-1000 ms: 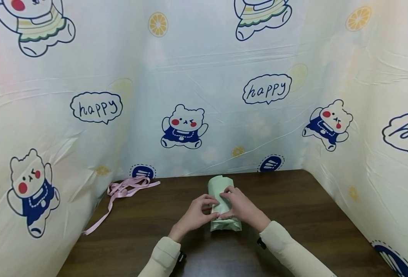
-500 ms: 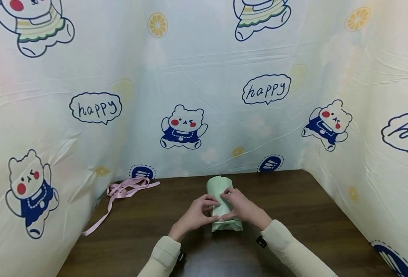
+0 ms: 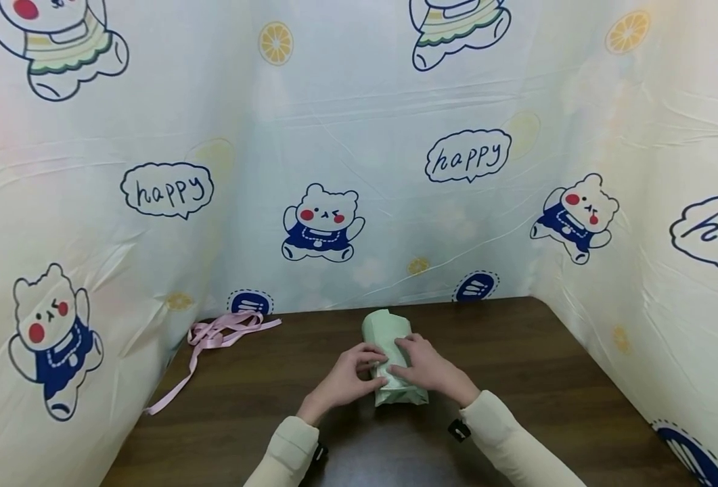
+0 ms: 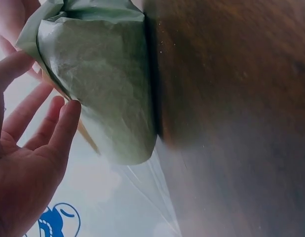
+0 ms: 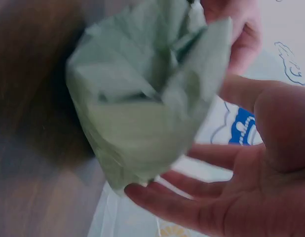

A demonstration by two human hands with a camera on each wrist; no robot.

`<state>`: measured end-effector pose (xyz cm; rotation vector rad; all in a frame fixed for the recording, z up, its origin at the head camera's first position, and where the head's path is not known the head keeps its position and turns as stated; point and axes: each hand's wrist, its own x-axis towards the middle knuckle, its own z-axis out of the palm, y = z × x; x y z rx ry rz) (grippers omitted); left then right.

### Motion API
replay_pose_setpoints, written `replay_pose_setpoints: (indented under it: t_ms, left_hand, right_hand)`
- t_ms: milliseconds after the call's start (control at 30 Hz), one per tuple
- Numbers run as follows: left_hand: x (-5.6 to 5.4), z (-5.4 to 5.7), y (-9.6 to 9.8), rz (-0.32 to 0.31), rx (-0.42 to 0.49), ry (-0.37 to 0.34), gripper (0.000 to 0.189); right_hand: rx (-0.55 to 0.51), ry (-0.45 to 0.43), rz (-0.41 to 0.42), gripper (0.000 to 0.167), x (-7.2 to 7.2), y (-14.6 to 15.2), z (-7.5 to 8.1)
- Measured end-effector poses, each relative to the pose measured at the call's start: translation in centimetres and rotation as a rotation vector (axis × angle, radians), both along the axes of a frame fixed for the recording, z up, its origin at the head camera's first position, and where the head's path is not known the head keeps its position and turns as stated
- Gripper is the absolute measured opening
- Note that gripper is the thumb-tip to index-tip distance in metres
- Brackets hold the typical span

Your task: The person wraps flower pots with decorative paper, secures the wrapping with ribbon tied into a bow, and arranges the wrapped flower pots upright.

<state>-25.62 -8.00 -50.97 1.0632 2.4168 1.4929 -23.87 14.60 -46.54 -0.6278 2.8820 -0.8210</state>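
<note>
A package wrapped in light green paper [image 3: 388,330] lies lengthwise on the table, its near end folded and crumpled. Along its left side my left hand [image 3: 348,374] touches the paper with its fingertips, the thumb near the folded end. My right hand [image 3: 430,368] rests over the right side, fingertips and thumb on top of the wrapping. In the left wrist view, extended fingers of the left hand [image 4: 34,153] meet an edge of the green paper [image 4: 98,84]. The right wrist view has loose folds of the wrapping [image 5: 133,123] beside the spread right hand [image 5: 241,182]. What is inside is hidden.
A pink ribbon [image 3: 215,335] lies in a loose heap at the table's back left, one end trailing forward. The dark wooden table [image 3: 243,412] is bounded at the back and sides by a printed cloth [image 3: 359,108].
My right thumb has moved away from the left thumb, higher up the package. The near end of the package has shifted slightly right. The left hand has stayed almost in place.
</note>
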Motion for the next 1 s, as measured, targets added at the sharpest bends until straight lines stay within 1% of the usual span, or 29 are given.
replay_pose_setpoints:
  t_ms: [100,233,300,367,433,467,533,600,700,867,1000]
  left_hand:
    - [-0.1,0.0,-0.1,-0.016,-0.003,0.004,0.034]
    - [-0.1,0.0,-0.2,-0.041,0.002,-0.010,0.037]
    - [0.1,0.0,-0.3,-0.029,-0.002,-0.016,0.038]
    - [0.3,0.1,-0.4,0.004,-0.033,-0.005,0.043]
    - [0.7,0.3,-0.4,0.034,-0.102,0.010,0.052]
    - [0.9,0.3,-0.4,0.038,-0.136,0.012,0.056]
    - [1.3,0.3,-0.5,0.029,-0.186,0.012,0.063]
    - [1.4,0.1,-0.5,0.002,-0.213,0.001,0.065]
    - [1.5,-0.3,-0.5,-0.028,-0.197,-0.023,0.066]
    - [1.3,-0.5,-0.8,-0.054,-0.202,-0.015,0.065]
    - [1.1,-0.6,-1.3,-0.072,-0.218,-0.012,0.065]
  right_hand:
    - [-0.010,-0.031,-0.064,0.072,0.0,-0.5,-0.4]
    - [-0.009,-0.042,-0.094,0.078,-0.1,-1.1,-0.8]
    - [-0.009,-0.044,-0.107,0.080,-0.1,-1.4,-0.9]
    - [-0.005,-0.045,-0.122,0.081,-0.1,-1.6,-0.9]
    - [-0.002,-0.051,-0.137,0.082,0.0,-1.8,-0.8]
    - [-0.003,-0.051,-0.138,0.082,0.1,-1.9,-0.8]
    - [0.000,-0.056,-0.139,0.082,0.1,-1.9,-0.7]
    - [0.001,-0.057,-0.137,0.081,0.2,-2.0,-0.8]
    - [-0.001,-0.050,-0.136,0.080,0.1,-2.2,-0.9]
    - [0.015,-0.017,-0.155,0.080,0.2,-2.7,-1.3]
    - [0.047,0.003,-0.182,0.082,0.3,-3.4,-1.6]
